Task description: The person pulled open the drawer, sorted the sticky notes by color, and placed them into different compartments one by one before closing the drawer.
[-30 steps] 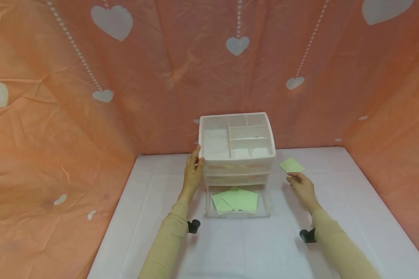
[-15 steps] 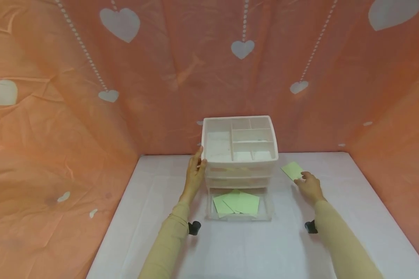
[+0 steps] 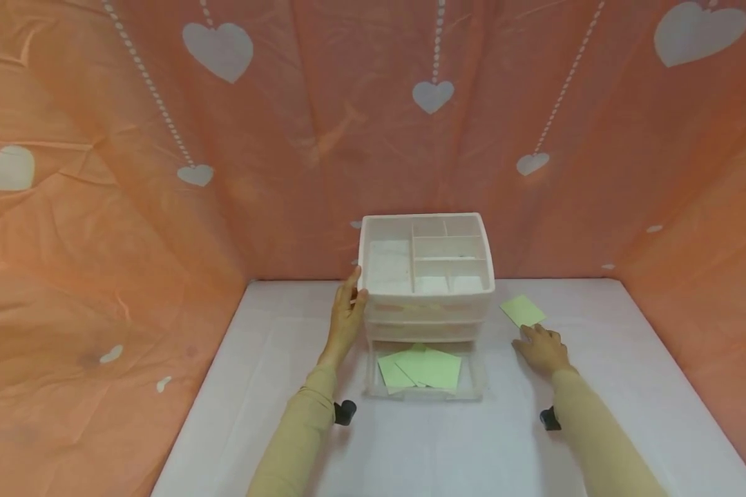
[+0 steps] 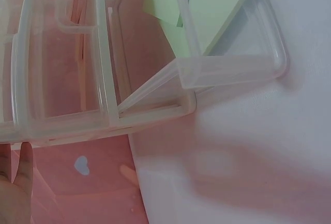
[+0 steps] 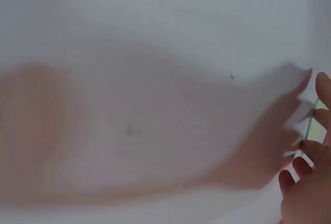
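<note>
A white plastic drawer organizer (image 3: 425,297) stands at the back of the table, its bottom clear drawer (image 3: 472,376) pulled out. Several pale green paper squares (image 3: 435,366) lie overlapping in that drawer. My left hand (image 3: 343,321) rests against the organizer's left side with fingers extended along it; two of its fingertips (image 4: 25,162) show in the left wrist view. Right of the organizer, one green paper square (image 3: 523,310) lies on the table. My right hand (image 3: 543,351) is over its near corner, fingers loosely bent and spread, fingertips right at the paper's edge.
The organizer's top tray (image 3: 388,266) has several compartments. Two upper drawers (image 3: 425,331) are pushed in. Orange fabric with white hearts (image 3: 433,96) hangs behind and at both sides of the white-covered table (image 3: 423,449).
My right hand has shifted about the loose paper square's near corner, to the right and then back, while the paper stays put. My left hand keeps its place on the organizer.
</note>
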Tool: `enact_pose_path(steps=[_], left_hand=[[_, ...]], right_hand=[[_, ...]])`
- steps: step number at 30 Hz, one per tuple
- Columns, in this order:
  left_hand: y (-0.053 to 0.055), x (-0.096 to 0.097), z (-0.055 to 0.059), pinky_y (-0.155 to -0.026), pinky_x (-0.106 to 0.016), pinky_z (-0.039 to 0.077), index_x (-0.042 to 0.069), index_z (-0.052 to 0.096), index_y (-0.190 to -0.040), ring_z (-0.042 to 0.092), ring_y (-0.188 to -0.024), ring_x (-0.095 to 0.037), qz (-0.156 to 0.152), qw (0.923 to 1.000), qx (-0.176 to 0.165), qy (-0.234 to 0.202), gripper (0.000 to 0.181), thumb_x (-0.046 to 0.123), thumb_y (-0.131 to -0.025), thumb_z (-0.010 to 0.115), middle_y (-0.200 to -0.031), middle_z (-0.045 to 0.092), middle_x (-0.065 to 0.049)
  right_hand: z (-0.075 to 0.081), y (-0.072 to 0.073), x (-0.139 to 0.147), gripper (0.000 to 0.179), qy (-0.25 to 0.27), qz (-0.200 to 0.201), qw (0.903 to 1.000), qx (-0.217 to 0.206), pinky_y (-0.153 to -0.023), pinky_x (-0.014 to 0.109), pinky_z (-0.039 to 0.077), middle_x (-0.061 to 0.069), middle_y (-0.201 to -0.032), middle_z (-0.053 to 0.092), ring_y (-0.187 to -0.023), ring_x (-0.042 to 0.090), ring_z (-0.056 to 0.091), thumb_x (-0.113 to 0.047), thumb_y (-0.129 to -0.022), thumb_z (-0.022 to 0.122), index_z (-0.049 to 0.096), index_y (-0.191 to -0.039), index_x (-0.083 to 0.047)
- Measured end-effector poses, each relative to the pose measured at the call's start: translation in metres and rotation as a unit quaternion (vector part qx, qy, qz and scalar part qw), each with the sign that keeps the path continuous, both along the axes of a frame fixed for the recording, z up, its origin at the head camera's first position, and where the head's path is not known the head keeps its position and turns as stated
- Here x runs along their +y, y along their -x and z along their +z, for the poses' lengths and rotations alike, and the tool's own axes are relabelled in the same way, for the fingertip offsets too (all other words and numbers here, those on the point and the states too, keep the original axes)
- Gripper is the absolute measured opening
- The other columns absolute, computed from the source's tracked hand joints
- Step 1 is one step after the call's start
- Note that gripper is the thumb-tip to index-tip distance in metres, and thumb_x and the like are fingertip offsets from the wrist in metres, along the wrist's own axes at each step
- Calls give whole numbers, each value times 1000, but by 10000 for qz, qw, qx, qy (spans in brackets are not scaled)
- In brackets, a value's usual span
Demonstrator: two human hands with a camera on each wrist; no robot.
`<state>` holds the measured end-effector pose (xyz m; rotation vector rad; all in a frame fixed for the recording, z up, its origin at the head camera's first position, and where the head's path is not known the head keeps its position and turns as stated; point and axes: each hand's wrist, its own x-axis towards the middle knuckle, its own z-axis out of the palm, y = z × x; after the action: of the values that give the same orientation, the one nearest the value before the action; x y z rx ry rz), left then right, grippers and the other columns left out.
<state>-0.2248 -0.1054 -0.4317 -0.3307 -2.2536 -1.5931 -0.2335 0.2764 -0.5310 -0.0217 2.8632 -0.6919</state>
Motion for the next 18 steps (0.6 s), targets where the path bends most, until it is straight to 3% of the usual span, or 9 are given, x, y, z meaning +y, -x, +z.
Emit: enact_pose_path(steps=[4, 11, 18], left_hand=[[-2, 0, -1, -90, -45, 45, 4, 33, -142, 42, -95, -22, -22, 9999, -98, -17, 46, 5, -97, 44, -110, 43, -26], [1, -1, 0, -88, -41, 45, 2, 34, -140, 41, -92, -15, 21, 10000, -20, -61, 45, 4, -97, 45, -107, 44, -26], [2, 1, 0, -87, -41, 45, 1, 35, -140, 42, -92, -16, -5, 10000, 21, -74, 45, 4, -96, 46, -106, 44, -26]], right_hand=[[-7, 1, -2, 59, -139, -37, 9998, 155, -97, 72, 22, 36, -143, 25, -127, 57, 20, -36, -98, 39, 35, -138, 7], [-9, 0, -6, 52, -428, 106, 9973, 592, -96, 70, 27, 33, -139, 36, -126, 54, 29, -32, -98, 40, 42, -134, 5], [-17, 0, -6, 56, -380, 70, 9967, 711, -98, 69, 25, 32, -139, 33, -126, 55, 26, -32, -96, 45, 38, -135, 8]])
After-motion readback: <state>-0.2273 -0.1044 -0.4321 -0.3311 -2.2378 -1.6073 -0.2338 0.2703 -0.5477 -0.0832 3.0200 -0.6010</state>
